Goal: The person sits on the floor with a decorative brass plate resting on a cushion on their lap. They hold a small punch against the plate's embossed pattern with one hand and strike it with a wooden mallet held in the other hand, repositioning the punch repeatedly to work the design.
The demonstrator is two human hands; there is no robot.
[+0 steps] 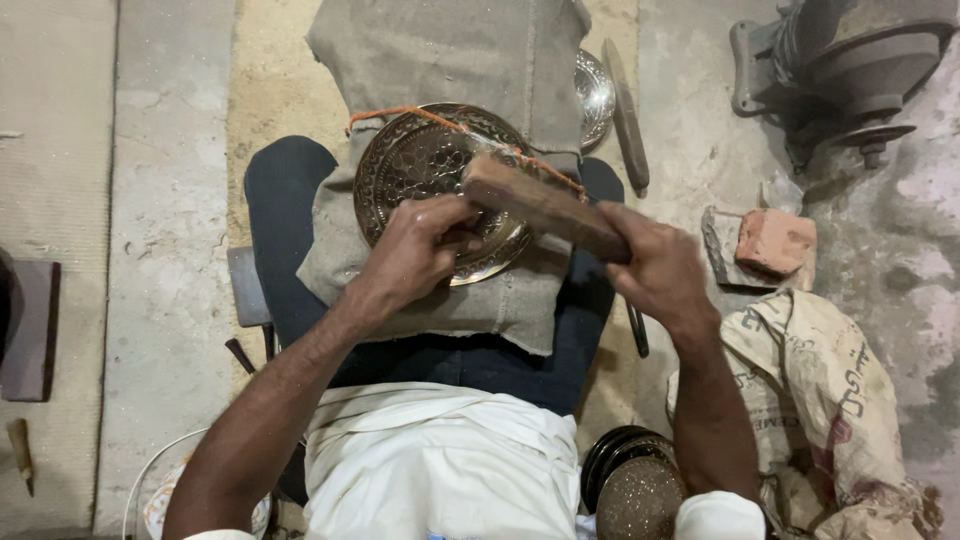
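Head view surroundings: brick [778, 240] at 3 o'clock of plate; sack [820, 390] at 4; stacked plates [632, 480] at 6.
Plate: engraved brass plate [420, 175] on burlap [450, 60] over lap.
Left hand [415, 250]: grip pinched on plate rim.
Right hand [660, 270]: grip closed around wooden block [545, 205], slanted across plate.

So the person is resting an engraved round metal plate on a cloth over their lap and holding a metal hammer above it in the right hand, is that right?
Not quite. The head view shows the right hand gripping a wooden block, not a metal hammer. The rest holds: the engraved round metal plate lies on the cloth over the lap.
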